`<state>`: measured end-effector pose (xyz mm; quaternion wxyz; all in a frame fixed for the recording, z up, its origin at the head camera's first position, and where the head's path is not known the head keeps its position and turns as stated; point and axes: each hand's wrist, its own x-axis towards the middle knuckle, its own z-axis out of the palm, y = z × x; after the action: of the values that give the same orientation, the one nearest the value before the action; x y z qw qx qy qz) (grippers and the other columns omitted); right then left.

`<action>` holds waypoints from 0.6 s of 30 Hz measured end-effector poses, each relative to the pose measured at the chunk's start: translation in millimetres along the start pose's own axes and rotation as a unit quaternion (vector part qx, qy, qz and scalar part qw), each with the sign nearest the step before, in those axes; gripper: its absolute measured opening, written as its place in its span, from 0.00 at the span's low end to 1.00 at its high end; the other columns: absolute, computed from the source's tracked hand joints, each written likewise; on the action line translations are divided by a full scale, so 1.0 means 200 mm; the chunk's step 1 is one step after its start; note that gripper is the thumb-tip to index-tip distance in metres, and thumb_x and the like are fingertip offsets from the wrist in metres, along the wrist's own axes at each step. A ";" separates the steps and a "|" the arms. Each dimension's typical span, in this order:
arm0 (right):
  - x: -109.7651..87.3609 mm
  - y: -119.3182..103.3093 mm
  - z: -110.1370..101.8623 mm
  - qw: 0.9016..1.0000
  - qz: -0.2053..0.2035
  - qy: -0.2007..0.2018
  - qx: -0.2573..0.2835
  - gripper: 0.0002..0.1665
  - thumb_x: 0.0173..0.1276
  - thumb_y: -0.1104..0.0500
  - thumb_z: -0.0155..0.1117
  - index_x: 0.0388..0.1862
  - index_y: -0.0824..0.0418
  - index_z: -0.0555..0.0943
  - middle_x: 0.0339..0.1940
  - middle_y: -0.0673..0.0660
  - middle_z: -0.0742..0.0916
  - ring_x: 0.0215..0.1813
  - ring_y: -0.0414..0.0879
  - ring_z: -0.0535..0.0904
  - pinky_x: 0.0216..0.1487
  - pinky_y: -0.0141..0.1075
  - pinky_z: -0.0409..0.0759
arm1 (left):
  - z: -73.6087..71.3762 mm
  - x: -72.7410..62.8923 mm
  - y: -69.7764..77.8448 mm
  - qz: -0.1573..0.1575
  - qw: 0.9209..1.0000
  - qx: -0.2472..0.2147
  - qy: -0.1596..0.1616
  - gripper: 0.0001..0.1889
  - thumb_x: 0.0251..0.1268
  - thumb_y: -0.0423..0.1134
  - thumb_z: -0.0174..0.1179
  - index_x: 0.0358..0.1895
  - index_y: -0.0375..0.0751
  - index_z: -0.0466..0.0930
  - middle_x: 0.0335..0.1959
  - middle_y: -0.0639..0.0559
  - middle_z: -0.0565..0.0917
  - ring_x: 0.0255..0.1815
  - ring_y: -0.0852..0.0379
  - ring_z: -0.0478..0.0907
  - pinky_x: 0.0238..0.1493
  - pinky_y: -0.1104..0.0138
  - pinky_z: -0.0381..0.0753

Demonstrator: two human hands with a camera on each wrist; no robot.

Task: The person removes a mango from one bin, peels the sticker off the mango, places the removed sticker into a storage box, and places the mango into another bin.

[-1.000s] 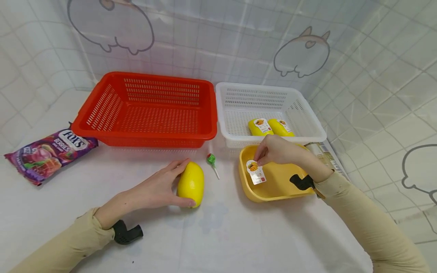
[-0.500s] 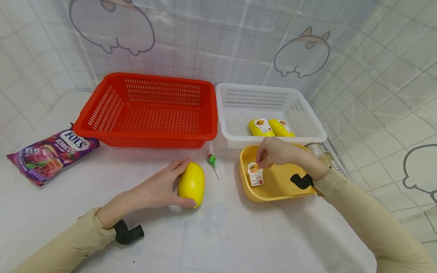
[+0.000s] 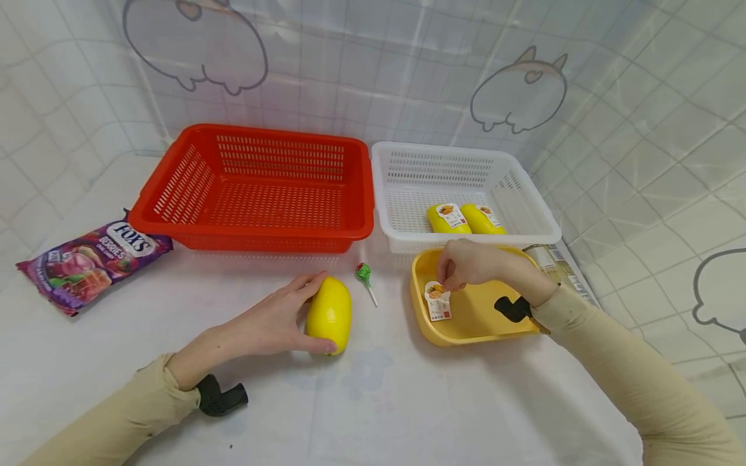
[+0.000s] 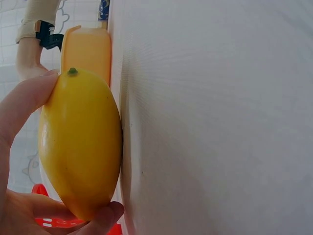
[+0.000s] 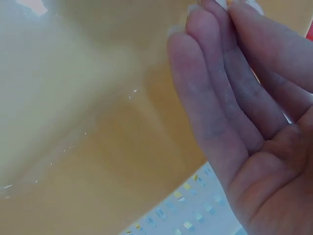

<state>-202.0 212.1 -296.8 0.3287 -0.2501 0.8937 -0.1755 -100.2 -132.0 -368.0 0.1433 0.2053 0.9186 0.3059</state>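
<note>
A yellow toy mango (image 3: 329, 317) lies on the white tablecloth, and my left hand (image 3: 271, 321) grips it between thumb and fingers at its two ends. In the left wrist view the mango (image 4: 80, 142) shows a small green stem spot beside one fingertip. Over the yellow tub (image 3: 479, 338), my right hand (image 3: 480, 264) pinches a white mango-picture label (image 3: 438, 304) by its upper edge. The label hangs inside the tub near its left wall. In the right wrist view the label is mostly hidden behind the fingertips (image 5: 203, 22).
A red basket (image 3: 250, 230) stands at the back left. Beside it, a white basket (image 3: 402, 238) holds two labelled mangoes (image 3: 449, 219). A green-wrapped lollipop (image 3: 364, 274) lies between the held mango and the tub. A purple Fox's candy bag (image 3: 96, 262) lies far left.
The label in my right hand has swung to hang more upright and sits slightly lower. My left hand keeps its hold on the mango. The whole view has shifted slightly.
</note>
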 end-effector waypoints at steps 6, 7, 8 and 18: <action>0.00 0.00 0.02 1.000 0.003 0.011 -0.012 0.04 0.59 0.72 0.66 0.28 0.65 0.85 0.18 0.52 0.82 0.23 0.41 0.74 0.28 0.29 0.73 | 0.00 0.00 0.00 0.000 1.000 0.001 0.000 0.66 0.41 0.72 0.72 0.79 0.36 0.52 0.78 0.40 0.58 0.74 0.40 0.62 0.70 0.41 0.66; 0.01 0.00 0.02 1.000 0.000 0.012 -0.015 0.04 0.59 0.72 0.66 0.28 0.65 0.85 0.18 0.52 0.82 0.23 0.40 0.73 0.27 0.29 0.72 | 0.00 0.00 0.00 0.000 1.000 0.001 0.000 0.66 0.41 0.72 0.72 0.79 0.36 0.52 0.78 0.40 0.58 0.74 0.40 0.62 0.70 0.41 0.66; 0.01 0.00 0.02 1.000 -0.002 0.014 -0.016 0.04 0.58 0.72 0.66 0.28 0.66 0.85 0.18 0.52 0.82 0.22 0.40 0.73 0.27 0.29 0.72 | 0.01 0.00 0.00 0.000 1.000 0.002 0.001 0.66 0.41 0.72 0.72 0.79 0.36 0.52 0.78 0.40 0.58 0.74 0.40 0.63 0.70 0.41 0.66; 0.02 0.03 0.04 0.999 -0.019 0.028 -0.040 0.06 0.57 0.73 0.65 0.28 0.66 0.86 0.17 0.52 0.81 0.22 0.39 0.73 0.27 0.29 0.72 | 0.00 0.00 0.00 -0.004 1.000 0.000 -0.003 0.67 0.41 0.73 0.72 0.79 0.36 0.51 0.79 0.40 0.57 0.75 0.39 0.62 0.70 0.40 0.65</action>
<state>-200.8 213.1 -308.1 0.2896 -0.2748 0.9040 -0.1529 -100.6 -131.9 -369.1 0.1472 0.2028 0.9190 0.3044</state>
